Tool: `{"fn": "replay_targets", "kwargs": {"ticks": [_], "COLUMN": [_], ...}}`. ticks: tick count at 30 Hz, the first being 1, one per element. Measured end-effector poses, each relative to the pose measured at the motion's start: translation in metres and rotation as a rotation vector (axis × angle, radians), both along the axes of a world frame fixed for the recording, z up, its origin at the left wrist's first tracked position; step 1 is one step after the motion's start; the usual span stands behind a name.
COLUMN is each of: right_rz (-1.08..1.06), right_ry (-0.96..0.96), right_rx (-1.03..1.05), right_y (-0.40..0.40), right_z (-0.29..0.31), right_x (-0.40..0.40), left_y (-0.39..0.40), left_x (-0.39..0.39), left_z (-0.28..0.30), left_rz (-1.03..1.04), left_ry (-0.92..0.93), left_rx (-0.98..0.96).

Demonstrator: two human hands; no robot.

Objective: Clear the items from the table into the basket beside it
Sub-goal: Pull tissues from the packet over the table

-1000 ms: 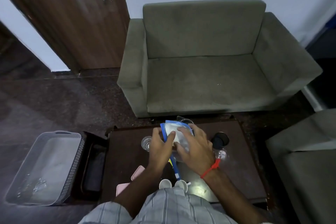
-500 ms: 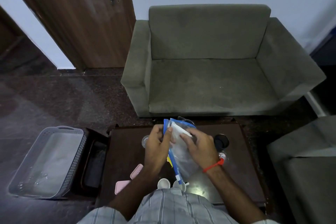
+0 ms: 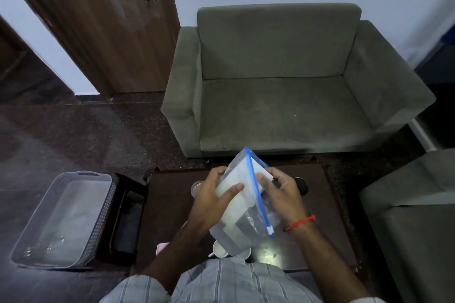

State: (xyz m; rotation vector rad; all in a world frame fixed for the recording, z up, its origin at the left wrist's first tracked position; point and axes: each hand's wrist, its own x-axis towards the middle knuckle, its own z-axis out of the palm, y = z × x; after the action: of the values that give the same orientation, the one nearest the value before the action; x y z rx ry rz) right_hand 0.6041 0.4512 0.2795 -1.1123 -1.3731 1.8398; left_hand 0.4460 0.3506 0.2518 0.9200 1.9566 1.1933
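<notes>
Both hands are holding a clear zip bag (image 3: 242, 206) with a blue seal strip above a dark wooden table (image 3: 167, 206). The left hand (image 3: 211, 202) is gripping the bag's left side, its grip closed on the plastic with the thumb pressing across the front face and the fingers curling behind the upper edge. The right hand (image 3: 280, 195), wearing a red thread (image 3: 301, 222) at the wrist, is pinching the bag's right side near the blue seal, its grip closed around the edge. The bag is tilting, its upper corner pointing away toward a grey-green sofa (image 3: 283, 81), and pale flat contents are showing through the plastic; what they are is unclear.

Under and around the bag, small things are sitting on the table: a clear glass (image 3: 197, 188) just left of the left hand, a dark round object (image 3: 301, 186) partly hidden behind the right hand, white cups (image 3: 221, 249) near the table's near edge, and a sliver of something pink (image 3: 162, 247) beside the left forearm.

A grey perforated basket (image 3: 62, 219) is sitting on the floor to the left, well apart from the bag, beside the table. A wooden door (image 3: 105, 19) is standing at the upper left.
</notes>
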Motion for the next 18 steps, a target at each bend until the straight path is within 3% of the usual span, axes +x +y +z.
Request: {"fn": "replay_targets", "kwargs": {"ticks": [4,13,15,18], "right_rz": [-0.153,-0.465,-0.543,-0.609], "right_ry": [-0.003,0.093,0.123,0.093], "right_rx": [0.05,-0.048,-0.07,-0.112], "right_y": [0.005,0.025,0.03,0.035], "right_z": [-0.001,0.001,-0.003,-0.016], "right_x": [0.011,0.048,0.059,0.079], "left_y": [0.0,-0.006,-0.001,0.011], "left_x": [-0.004,-0.019,-0.012,0.015], "left_z": [-0.005,-0.032,-0.038,-0.051], "left_rz": [0.074,0.12,0.117,0.193], "left_ry": [0.008,0.07,-0.013,-0.327], "left_rx": [0.059,-0.044,-0.088,-0.242]}}
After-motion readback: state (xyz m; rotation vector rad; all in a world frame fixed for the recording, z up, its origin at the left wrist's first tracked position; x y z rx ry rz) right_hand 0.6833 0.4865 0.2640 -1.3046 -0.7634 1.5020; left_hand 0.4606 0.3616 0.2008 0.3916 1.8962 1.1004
